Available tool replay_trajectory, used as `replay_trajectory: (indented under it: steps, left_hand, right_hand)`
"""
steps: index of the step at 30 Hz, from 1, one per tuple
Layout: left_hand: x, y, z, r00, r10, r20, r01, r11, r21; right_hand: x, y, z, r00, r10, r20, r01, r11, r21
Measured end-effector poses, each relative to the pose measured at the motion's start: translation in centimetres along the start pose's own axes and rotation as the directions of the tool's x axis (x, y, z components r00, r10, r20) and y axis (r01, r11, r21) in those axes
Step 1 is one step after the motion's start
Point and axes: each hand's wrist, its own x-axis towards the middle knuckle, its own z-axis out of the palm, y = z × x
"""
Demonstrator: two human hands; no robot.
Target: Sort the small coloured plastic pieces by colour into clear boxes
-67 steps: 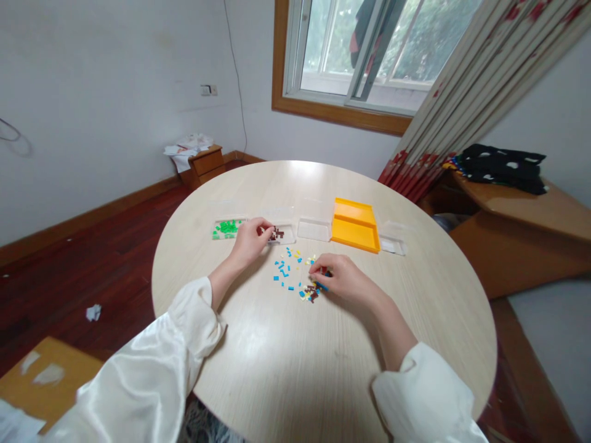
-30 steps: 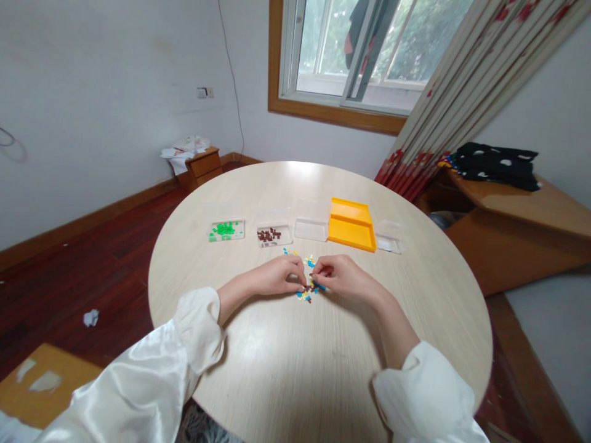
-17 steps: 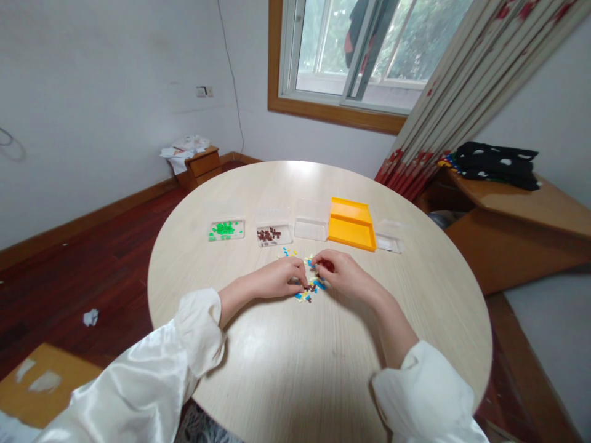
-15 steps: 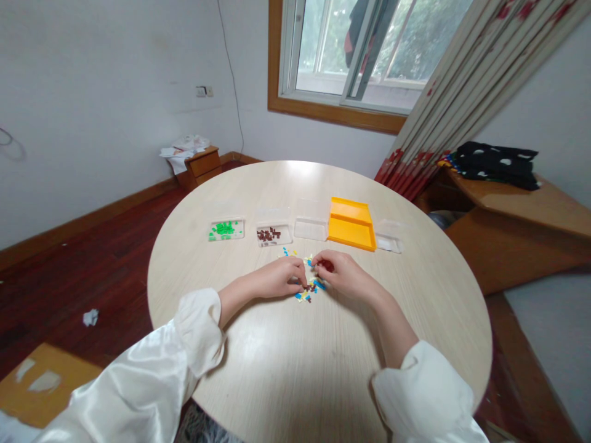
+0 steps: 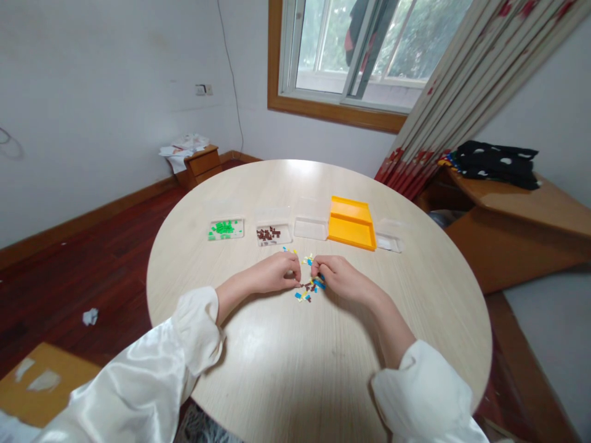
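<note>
Small loose toy bricks in brown, blue, yellow and pale colours lie on the table between my hands; brown bricks (image 5: 308, 287) are nearest my fingertips. My left hand (image 5: 281, 271) is closed in a pinch at the left edge of this pile, its thumb and forefinger down by the brown bricks. Opposite it, my right hand (image 5: 339, 275) is curled shut over the right side, close beside blue bricks (image 5: 319, 283). Whatever is inside either hand's fingers is hidden. More blue and pale bricks (image 5: 308, 261) lie just beyond, in the gap between the hands.
Behind the hands stand a clear box of green bricks (image 5: 225, 229), a clear box of brown bricks (image 5: 269, 234), another clear box (image 5: 311, 229), an open orange case (image 5: 351, 233) and a clear box (image 5: 388, 243) at the right. All rest on a round wooden table (image 5: 295, 369).
My left hand has drawn slightly left and its fingers have closed up. The right hand's fingers have curled in more tightly and moved a little down.
</note>
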Motion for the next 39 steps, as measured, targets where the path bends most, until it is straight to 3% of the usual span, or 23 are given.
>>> replay_trajectory:
  steps: [6, 11, 24, 34, 39]
  left_hand:
    - [0.0, 0.1, 0.3, 0.999, 0.051, 0.001, -0.051, 0.999, -0.008]
    - [0.1, 0.2, 0.6, 0.997, 0.073, 0.009, -0.073, 0.997, -0.005]
    - [0.0, 0.7, 0.5, 0.997, -0.025, -0.078, 0.023, 0.999, -0.026]
    - [-0.1, 0.8, 1.0, 0.994, 0.106, 0.018, -0.105, 0.994, -0.042]
    - [0.0, 0.4, 1.2, 0.994, 0.111, 0.022, -0.11, 0.994, -0.012]
  right_hand:
    - [-0.5, -0.5, -0.1, 1.0, -0.016, 0.016, 0.017, 0.998, -0.068]
    - [-0.5, -0.2, -0.1, 0.99, -0.078, 0.114, 0.09, 0.991, -0.102]
    - [-0.5, 1.0, -0.2, 0.991, -0.053, 0.12, 0.067, 0.991, -0.12]
    - [-0.6, 0.6, -0.3, 0.992, -0.026, 0.123, 0.046, 0.987, -0.155]
    - [-0.5, 0.6, -0.2, 0.991, -0.008, 0.133, 0.027, 0.989, -0.146]
